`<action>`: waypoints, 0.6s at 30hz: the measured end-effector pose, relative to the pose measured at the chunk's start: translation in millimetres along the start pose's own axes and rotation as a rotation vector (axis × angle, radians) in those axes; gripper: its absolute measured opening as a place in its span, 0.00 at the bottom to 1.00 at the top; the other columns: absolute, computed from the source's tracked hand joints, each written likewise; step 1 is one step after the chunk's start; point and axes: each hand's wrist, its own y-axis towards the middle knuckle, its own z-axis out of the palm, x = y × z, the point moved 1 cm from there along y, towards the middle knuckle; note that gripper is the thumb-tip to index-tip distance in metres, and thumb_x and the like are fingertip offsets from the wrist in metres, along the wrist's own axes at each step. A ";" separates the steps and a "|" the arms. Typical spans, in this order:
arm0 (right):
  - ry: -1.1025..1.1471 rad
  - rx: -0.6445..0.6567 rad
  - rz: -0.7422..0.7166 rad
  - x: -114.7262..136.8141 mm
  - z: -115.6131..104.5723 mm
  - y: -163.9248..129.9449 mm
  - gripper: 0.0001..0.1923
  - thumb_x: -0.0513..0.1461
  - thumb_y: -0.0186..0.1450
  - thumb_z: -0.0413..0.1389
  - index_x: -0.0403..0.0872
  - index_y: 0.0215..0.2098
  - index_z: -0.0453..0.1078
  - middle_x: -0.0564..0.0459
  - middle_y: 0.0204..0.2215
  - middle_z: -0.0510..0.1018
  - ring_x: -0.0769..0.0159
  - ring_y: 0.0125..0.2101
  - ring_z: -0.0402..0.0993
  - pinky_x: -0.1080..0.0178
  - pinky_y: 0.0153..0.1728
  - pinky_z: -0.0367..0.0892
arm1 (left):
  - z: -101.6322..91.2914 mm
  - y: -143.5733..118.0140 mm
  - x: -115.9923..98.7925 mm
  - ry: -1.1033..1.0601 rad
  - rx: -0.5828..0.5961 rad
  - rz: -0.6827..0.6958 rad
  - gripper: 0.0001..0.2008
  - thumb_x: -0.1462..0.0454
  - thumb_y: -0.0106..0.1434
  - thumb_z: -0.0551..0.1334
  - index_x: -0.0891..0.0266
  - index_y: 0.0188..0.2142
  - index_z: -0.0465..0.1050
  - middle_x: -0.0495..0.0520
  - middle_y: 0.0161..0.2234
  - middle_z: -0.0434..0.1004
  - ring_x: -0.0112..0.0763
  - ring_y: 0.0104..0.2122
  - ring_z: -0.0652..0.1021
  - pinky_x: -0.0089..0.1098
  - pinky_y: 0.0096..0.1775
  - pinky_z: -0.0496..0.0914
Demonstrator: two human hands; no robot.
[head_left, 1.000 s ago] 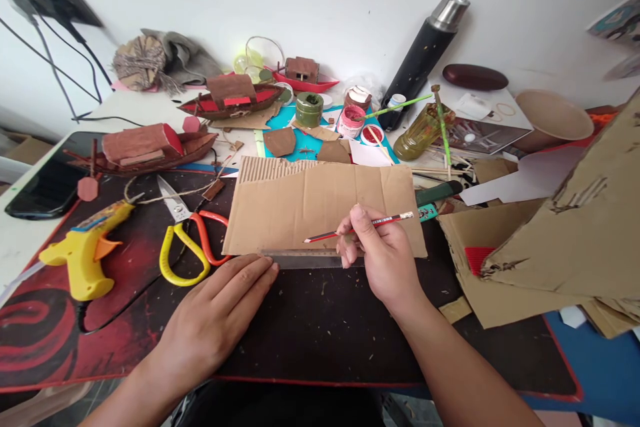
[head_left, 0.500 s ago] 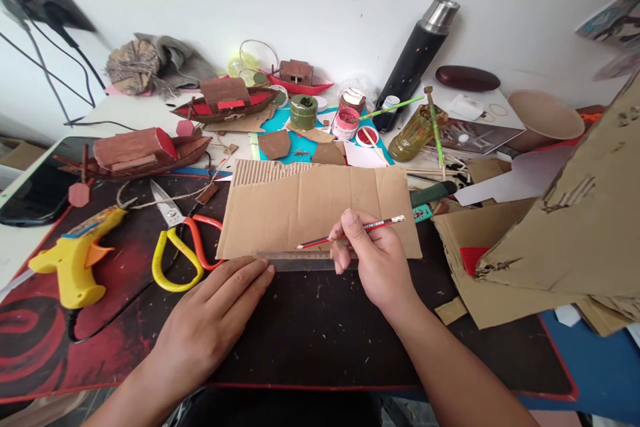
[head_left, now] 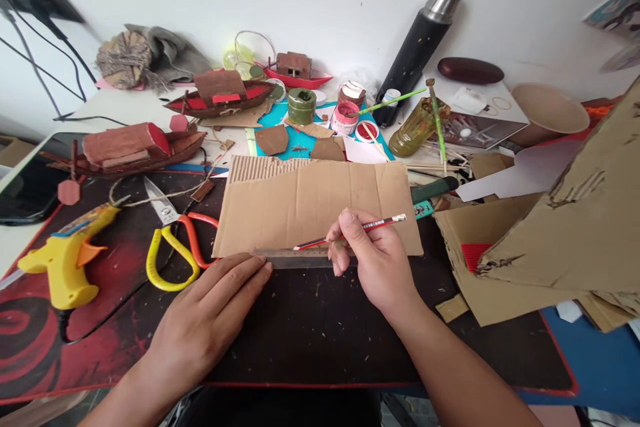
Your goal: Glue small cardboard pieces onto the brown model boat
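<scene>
I find the cardboard sheet lying flat at centre of the dark mat, with a metal ruler laid along its near edge. My right hand is closed on a red pencil, tip pointing toward nine o'clock and resting just above the ruler. My left hand lies flat, fingers together and extended, holding nothing, its fingertips pressing the ruler's left end. No drawn line is visible on the sheet; I judge the marking barely begun, with any cutting still outstanding. At nine o'clock lie scissors and, farther out, a yellow glue gun. At twelve o'clock stand paint pots; at one o'clock a black flask. Cardboard offcuts pile at three o'clock.
</scene>
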 end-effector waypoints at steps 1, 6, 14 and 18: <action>0.002 -0.002 0.000 0.0 -0.1 -0.1 0.32 0.67 0.74 0.66 0.50 0.32 0.78 0.61 0.16 0.72 0.67 0.17 0.71 0.61 0.26 0.67 | -0.7 1.4 -0.1 0.004 -0.001 0.003 0.21 0.71 0.84 0.55 0.67 0.70 0.76 0.63 0.60 0.86 0.45 0.62 0.83 0.42 0.64 0.79; 0.027 -0.010 -0.009 -0.1 -0.3 0.2 0.31 0.66 0.74 0.68 0.50 0.32 0.79 0.61 0.16 0.71 0.68 0.17 0.71 0.61 0.26 0.67 | -2.3 3.9 -0.3 -0.005 -0.005 -0.011 0.21 0.70 0.84 0.55 0.65 0.70 0.77 0.61 0.60 0.87 0.45 0.61 0.83 0.42 0.65 0.79; 0.020 -0.014 -0.008 2.5 0.0 0.2 0.31 0.67 0.73 0.68 0.50 0.32 0.79 0.61 0.16 0.71 0.67 0.17 0.71 0.61 0.25 0.67 | -3.5 5.1 -1.3 -0.010 0.003 -0.001 0.19 0.73 0.82 0.56 0.69 0.64 0.80 0.63 0.59 0.86 0.44 0.60 0.83 0.41 0.64 0.77; 0.006 -0.016 -0.014 3.0 0.7 -0.9 0.30 0.66 0.74 0.68 0.50 0.32 0.79 0.60 0.15 0.72 0.66 0.17 0.71 0.61 0.25 0.68 | -4.7 7.1 -2.1 -0.003 0.012 0.011 0.19 0.73 0.82 0.56 0.70 0.65 0.80 0.64 0.59 0.86 0.45 0.59 0.83 0.41 0.64 0.77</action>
